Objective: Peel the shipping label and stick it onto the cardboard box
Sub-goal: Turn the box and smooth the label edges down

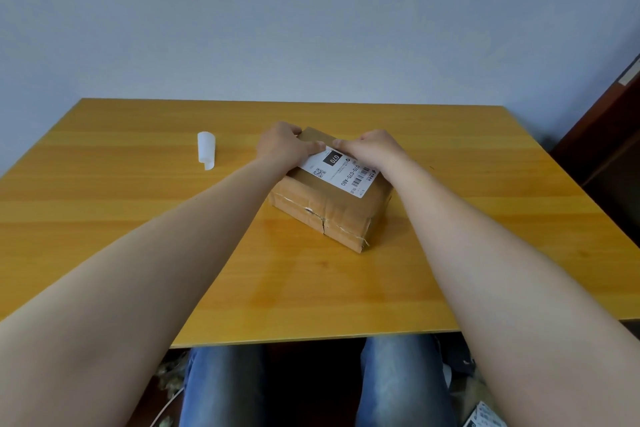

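A brown cardboard box point(322, 208) sits turned at an angle in the middle of the wooden table. A white shipping label point(341, 172) with a barcode, a QR code and a black "070" block lies flat on the box's top. My left hand point(282, 146) rests on the box's far left corner with its fingers pressing the label's far edge. My right hand point(370, 147) lies palm down on the label's far right part, fingers flat and touching the left hand's fingertips. Both hands hide the label's far edge.
A curled white strip of backing paper point(206, 150) lies on the table point(138, 218) to the left of the box. A blue-grey wall stands behind the table. My knees in jeans show under the near edge, with a printed sheet point(485, 416) on the floor at lower right.
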Available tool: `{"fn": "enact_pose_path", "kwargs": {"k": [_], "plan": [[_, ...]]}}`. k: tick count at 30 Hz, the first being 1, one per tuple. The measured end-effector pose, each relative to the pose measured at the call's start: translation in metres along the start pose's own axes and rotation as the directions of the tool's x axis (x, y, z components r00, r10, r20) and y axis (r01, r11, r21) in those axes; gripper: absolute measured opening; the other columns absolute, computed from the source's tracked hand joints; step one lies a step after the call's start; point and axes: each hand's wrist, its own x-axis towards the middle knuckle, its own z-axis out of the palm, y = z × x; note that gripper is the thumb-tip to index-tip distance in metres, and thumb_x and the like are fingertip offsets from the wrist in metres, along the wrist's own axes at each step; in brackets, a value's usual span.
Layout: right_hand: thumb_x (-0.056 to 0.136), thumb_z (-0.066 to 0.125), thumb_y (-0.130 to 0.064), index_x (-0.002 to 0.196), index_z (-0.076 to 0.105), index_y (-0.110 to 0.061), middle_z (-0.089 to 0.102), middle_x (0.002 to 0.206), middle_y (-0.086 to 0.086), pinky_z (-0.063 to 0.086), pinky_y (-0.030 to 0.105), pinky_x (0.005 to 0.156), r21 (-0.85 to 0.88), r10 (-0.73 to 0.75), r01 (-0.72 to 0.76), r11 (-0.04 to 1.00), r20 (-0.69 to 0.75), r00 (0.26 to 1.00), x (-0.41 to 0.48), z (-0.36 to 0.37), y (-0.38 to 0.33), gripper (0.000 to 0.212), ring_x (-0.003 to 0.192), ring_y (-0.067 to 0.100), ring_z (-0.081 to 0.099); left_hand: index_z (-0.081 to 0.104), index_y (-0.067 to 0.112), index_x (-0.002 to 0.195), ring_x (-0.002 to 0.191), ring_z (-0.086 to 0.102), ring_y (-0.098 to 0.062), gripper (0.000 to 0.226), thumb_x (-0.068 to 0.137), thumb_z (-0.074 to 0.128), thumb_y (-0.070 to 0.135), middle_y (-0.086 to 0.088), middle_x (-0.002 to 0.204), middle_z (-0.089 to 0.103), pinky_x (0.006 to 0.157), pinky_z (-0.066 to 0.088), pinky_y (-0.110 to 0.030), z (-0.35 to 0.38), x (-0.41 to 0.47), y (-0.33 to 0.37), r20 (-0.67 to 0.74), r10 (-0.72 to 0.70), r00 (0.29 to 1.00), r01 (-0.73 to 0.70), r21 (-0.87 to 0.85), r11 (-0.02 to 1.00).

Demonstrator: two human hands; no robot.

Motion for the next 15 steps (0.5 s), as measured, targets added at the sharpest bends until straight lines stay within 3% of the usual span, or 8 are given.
{"fn": "enact_pose_path", "kwargs": {"k": [2,4,5,8,10,13,15], "plan": [[0.086,0.073,-0.063,0.087,0.065,-0.021,0.073,0.091,-0.001,0.048,0.032,0.074,0.036,0.029,-0.030,0.999,0.025,0.999,-0.001,-0.006,0.001,0.042,0.081,0.019,0.069,0.060,0.017,0.136,0.108,0.067,-0.022,0.071,0.079,0.083,0.053,-0.001,0.129,0.068,0.095,0.056,-0.038,-0.005,-0.003,0.001,0.018,-0.022,1.000,0.022,0.007,1.000],[0.088,0.075,-0.058,0.094,0.068,-0.020,0.073,0.091,-0.001,0.049,0.029,0.069,0.044,0.048,-0.050,0.998,0.058,0.997,-0.005,-0.012,0.001,0.039,0.078,0.017,0.069,0.062,0.014,0.115,0.091,0.064,-0.021,0.056,0.082,0.080,0.056,-0.001,0.111,0.066,0.078,0.056,-0.034,-0.014,-0.011,0.008,0.090,-0.099,0.991,0.091,0.084,0.992],[0.088,0.076,-0.056,0.097,0.070,-0.019,0.073,0.092,-0.001,0.049,0.029,0.067,0.037,0.048,-0.051,0.998,0.070,0.996,-0.007,-0.014,0.001,0.038,0.078,0.017,0.069,0.058,0.011,0.114,0.089,0.061,-0.023,0.059,0.083,0.078,0.057,-0.003,0.109,0.063,0.068,0.053,-0.035,-0.017,-0.018,0.013,0.151,-0.157,0.976,0.137,0.139,0.981],[0.092,0.077,-0.044,0.108,0.073,-0.018,0.072,0.097,-0.001,0.050,0.029,0.071,0.018,0.018,-0.020,1.000,0.099,0.995,-0.012,-0.016,0.002,0.030,0.081,0.016,0.067,0.047,0.016,0.127,0.112,0.059,-0.043,0.071,0.079,0.084,0.054,-0.012,0.132,0.054,0.076,0.060,-0.056,-0.021,-0.029,0.020,0.272,-0.269,0.924,0.224,0.185,0.957],[0.094,0.077,-0.034,0.115,0.074,-0.025,0.074,0.108,0.001,0.054,0.031,0.079,0.036,-0.001,-0.003,0.999,0.123,0.992,-0.016,-0.017,0.003,0.023,0.089,0.018,0.069,0.048,0.015,0.126,0.112,0.060,-0.046,0.075,0.074,0.090,0.048,-0.015,0.134,0.053,0.075,0.061,-0.061,-0.019,-0.030,0.022,0.277,-0.261,0.925,0.216,0.181,0.959],[0.089,0.082,-0.033,0.121,0.076,-0.029,0.077,0.112,0.000,0.052,0.027,0.068,0.051,0.004,-0.012,0.999,0.165,0.986,-0.020,-0.019,0.006,0.032,0.086,0.015,0.071,0.053,0.017,0.128,0.106,0.061,-0.040,0.090,0.058,0.094,0.054,-0.013,0.132,0.053,0.063,0.063,-0.058,-0.015,-0.029,0.018,0.247,-0.181,0.952,0.131,0.206,0.970],[0.087,0.085,-0.033,0.124,0.075,-0.030,0.078,0.111,-0.001,0.051,0.027,0.064,0.051,0.008,-0.018,0.999,0.190,0.982,-0.023,-0.021,0.007,0.038,0.085,0.014,0.072,0.054,0.019,0.129,0.107,0.062,-0.036,0.093,0.055,0.094,0.058,-0.010,0.129,0.055,0.069,0.064,-0.054,-0.015,-0.030,0.017,0.250,-0.144,0.958,0.095,0.196,0.976]]}}
